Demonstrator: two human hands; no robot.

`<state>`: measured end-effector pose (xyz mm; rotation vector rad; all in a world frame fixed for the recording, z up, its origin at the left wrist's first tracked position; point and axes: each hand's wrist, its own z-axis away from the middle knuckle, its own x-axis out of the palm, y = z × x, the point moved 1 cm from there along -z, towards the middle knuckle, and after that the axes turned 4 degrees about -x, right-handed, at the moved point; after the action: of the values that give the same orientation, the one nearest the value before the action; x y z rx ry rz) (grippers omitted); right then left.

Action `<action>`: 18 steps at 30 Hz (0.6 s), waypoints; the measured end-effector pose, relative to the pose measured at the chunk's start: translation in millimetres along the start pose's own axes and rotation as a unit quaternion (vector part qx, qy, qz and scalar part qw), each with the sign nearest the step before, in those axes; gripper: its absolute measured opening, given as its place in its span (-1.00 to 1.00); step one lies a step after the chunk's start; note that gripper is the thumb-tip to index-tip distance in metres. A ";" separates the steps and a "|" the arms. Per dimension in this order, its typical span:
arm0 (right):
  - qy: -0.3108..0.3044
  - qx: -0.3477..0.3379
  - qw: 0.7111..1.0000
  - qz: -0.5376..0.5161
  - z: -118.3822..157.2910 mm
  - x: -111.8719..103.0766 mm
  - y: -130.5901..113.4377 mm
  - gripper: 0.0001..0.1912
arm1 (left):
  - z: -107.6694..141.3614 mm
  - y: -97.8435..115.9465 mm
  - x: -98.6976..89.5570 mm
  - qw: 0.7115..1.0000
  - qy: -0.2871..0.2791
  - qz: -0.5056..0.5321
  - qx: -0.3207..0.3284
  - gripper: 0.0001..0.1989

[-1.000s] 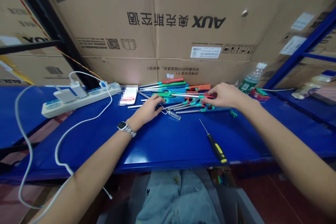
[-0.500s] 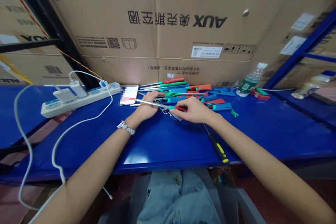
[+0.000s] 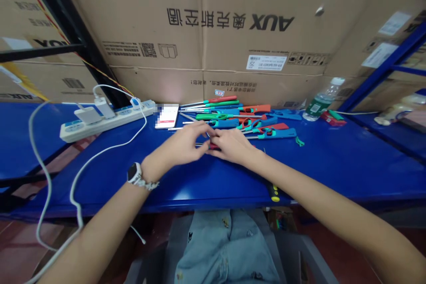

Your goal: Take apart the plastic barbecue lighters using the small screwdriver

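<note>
The right hand (image 3: 233,144) is closed around a red lighter (image 3: 214,147); the left hand (image 3: 184,143) is placed against it, grip hidden. In this two-handed handling, steady fingers are called for.

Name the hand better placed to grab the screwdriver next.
Probably the right hand: the screwdriver lies nearer it, partly hidden by its forearm; the left hand would have to reach across. The right should first release the red piece.
</note>
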<state>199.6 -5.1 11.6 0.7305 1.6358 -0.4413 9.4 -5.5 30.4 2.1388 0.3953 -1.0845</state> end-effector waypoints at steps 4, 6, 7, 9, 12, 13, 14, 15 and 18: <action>0.041 0.004 0.998 -0.050 2.9 3.7 -4.1 -0.70 | 7.7 -2.8 26.0 1.000 -0.026 -0.001 -0.005 -0.63; 0.065 -0.007 0.991 -0.117 7.8 5.2 -2.4 -0.64 | 10.3 -11.4 30.0 0.999 -0.031 0.007 -0.009 -0.58; 0.079 -0.014 0.985 -0.154 10.7 5.5 -0.5 -0.65 | 11.6 -14.7 30.5 0.999 -0.033 0.009 -0.011 -0.56; 0.126 -0.015 0.966 -0.224 18.3 4.7 6.2 -0.68 | 14.3 -17.5 30.4 0.999 -0.036 -0.004 -0.012 -0.55; 0.230 0.065 0.933 -0.270 36.9 0.5 22.1 -0.83 | 17.7 -12.8 31.3 0.998 -0.030 -0.062 -0.004 -0.62; 0.252 0.107 0.926 -0.261 45.5 -0.9 27.5 -0.90 | 18.0 -10.0 33.0 0.996 -0.032 -0.083 0.003 -0.65; 0.260 0.145 0.924 -0.240 54.9 -2.1 32.2 -0.95 | 17.6 -7.2 35.5 0.994 -0.039 -0.100 0.013 -0.65; 0.261 0.183 0.923 -0.215 64.6 -2.9 36.0 -0.96 | 16.4 -4.5 38.6 0.992 -0.047 -0.112 0.023 -0.65; 0.202 0.304 0.921 -0.140 89.5 -0.8 42.3 -0.90 | 7.1 0.2 49.9 0.987 -0.069 -0.131 0.062 -0.68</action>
<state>293.9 -32.7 -0.6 1.1035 2.0237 -1.0951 35.5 -12.6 -12.1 2.1458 0.5690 -1.4298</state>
